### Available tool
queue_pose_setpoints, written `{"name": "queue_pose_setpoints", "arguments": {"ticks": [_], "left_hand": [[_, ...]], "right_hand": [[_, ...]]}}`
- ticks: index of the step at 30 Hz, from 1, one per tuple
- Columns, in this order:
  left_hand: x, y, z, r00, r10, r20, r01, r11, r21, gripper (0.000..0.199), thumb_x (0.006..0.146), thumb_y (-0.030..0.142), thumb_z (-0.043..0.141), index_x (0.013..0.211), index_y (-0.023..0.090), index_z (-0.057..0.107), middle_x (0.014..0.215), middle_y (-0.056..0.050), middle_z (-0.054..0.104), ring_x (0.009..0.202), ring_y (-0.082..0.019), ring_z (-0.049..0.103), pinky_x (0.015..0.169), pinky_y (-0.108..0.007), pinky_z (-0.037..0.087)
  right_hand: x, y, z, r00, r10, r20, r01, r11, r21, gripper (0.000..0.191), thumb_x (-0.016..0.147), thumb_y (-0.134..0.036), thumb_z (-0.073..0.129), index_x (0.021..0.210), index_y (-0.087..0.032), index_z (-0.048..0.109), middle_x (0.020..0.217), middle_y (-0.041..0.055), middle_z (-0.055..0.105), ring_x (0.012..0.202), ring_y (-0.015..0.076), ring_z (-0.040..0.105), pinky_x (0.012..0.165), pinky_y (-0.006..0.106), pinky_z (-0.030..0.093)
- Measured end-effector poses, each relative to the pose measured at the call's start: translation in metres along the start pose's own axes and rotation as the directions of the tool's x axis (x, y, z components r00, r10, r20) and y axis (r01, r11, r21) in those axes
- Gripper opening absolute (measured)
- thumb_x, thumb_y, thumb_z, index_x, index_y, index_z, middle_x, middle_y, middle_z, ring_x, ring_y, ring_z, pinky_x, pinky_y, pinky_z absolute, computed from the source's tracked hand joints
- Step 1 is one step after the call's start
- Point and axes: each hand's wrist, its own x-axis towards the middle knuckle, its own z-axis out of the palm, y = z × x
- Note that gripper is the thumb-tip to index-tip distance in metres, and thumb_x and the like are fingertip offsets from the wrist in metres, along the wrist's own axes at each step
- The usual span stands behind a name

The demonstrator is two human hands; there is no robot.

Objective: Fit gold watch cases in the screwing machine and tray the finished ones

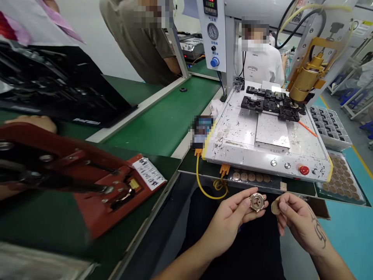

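Observation:
Between the thumb and fingers of my left hand (233, 217) is a round, gold-rimmed watch case (257, 202), its open face turned up toward me. My right hand (295, 217) pinches a small flat tan disc (275, 207) by its edge, just right of the case; disc and case are apart. Both hands are above my dark-clothed lap, in front of the white machine base (241, 151). A row of round copper-coloured discs (252, 177) lies in plastic under the machine's front edge.
A red hand press (101, 206) stands at left. The machine carries black fixtures (272, 102), a gold dispensing head (305, 79) and a red button (304, 170). A yellow cable (199, 179) hangs near my left hand. Disc trays (339, 177) lie right; other people work beyond.

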Motion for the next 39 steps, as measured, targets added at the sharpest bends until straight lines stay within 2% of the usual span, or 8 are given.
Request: {"name": "queue_pose_setpoints", "arguments": {"ticks": [6,11,14,20,27,39], "left_hand": [[-0.004,0.002,0.001,1.0,0.018,-0.011,-0.018,0.999,0.03,0.048,0.092,0.044,0.087,0.132,0.019,0.08,0.128,-0.016,0.082,0.126,-0.038,0.075,0.112,-0.054,0.061],[-0.006,0.004,0.003,1.0,0.02,-0.016,-0.02,0.999,0.038,0.049,0.092,0.044,0.087,0.134,0.019,0.079,0.128,-0.016,0.082,0.126,-0.037,0.075,0.113,-0.055,0.059],[-0.006,0.005,0.003,1.0,0.004,-0.017,-0.003,1.0,0.02,0.049,0.092,0.043,0.088,0.134,0.019,0.079,0.127,-0.016,0.082,0.125,-0.036,0.076,0.113,-0.053,0.06],[-0.006,0.005,0.004,1.0,-0.008,-0.026,0.008,1.0,-0.019,0.048,0.09,0.041,0.09,0.131,0.017,0.08,0.124,-0.017,0.083,0.121,-0.036,0.077,0.111,-0.054,0.06],[-0.008,0.005,0.004,1.0,-0.006,-0.025,0.005,1.0,-0.027,0.048,0.09,0.041,0.09,0.131,0.015,0.08,0.124,-0.018,0.083,0.122,-0.037,0.077,0.111,-0.055,0.06],[-0.011,0.006,0.006,1.0,-0.005,-0.011,0.004,1.0,-0.007,0.046,0.093,0.04,0.087,0.132,0.016,0.079,0.126,-0.018,0.082,0.125,-0.039,0.075,0.113,-0.058,0.058]], "right_hand": [[0.0,0.0,0.002,0.999,-0.01,0.038,0.012,0.999,-0.035,0.034,0.1,-0.049,0.077,0.089,-0.023,0.059,0.066,-0.0043,0.055,0.051,0.0115,0.048,0.047,0.025,0.041],[0.001,0.0,0.002,0.998,-0.036,0.047,0.041,0.993,-0.111,0.032,0.103,-0.049,0.073,0.089,-0.023,0.059,0.067,-0.0044,0.052,0.054,0.012,0.04,0.053,0.028,0.028],[0.002,0.0,0.0,0.998,-0.056,0.037,0.061,0.989,-0.135,0.033,0.104,-0.048,0.072,0.089,-0.023,0.059,0.067,-0.005,0.049,0.058,0.0124,0.038,0.056,0.03,0.025],[0.002,-0.002,0.003,0.998,-0.054,0.033,0.058,0.987,-0.147,0.035,0.104,-0.05,0.071,0.087,-0.023,0.057,0.068,-0.0042,0.05,0.061,0.0135,0.04,0.058,0.03,0.027],[0.0,-0.005,0.007,0.997,-0.076,-0.02,0.071,0.979,-0.191,0.044,0.096,-0.06,0.077,0.082,-0.024,0.057,0.067,-0.0028,0.053,0.06,0.0149,0.044,0.056,0.03,0.035],[0.0,-0.002,0.005,0.992,-0.12,-0.028,0.11,0.966,-0.233,0.044,0.097,-0.062,0.075,0.082,-0.024,0.057,0.067,-0.0023,0.054,0.061,0.016,0.044,0.058,0.031,0.036]]}}
